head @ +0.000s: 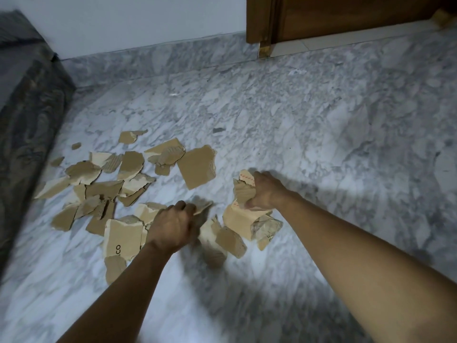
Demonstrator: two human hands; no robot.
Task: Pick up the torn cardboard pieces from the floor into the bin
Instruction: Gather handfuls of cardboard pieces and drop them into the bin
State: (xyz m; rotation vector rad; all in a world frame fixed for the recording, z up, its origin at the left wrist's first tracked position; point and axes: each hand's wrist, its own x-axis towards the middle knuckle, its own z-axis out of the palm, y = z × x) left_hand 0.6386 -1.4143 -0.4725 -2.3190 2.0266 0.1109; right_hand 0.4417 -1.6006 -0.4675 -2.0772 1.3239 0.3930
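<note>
Several torn brown cardboard pieces lie scattered on the grey marble floor (321,134), most of them left of centre. The largest flat piece (196,168) lies near the middle. My right hand (264,191) is closed around a bunch of cardboard pieces (243,191), one with red printing, just above a bigger piece (241,222) on the floor. My left hand (173,226) is blurred and grips a thin cardboard scrap (204,206) low over the pile. A printed piece (122,238) lies right beside my left wrist. No bin is in view.
A dark patterned mattress or sofa edge (27,115) runs along the left side. A white wall with a marble skirting (153,58) lies ahead. A wooden door and frame (321,16) stand at the top right. Bare marble floor spreads to the right.
</note>
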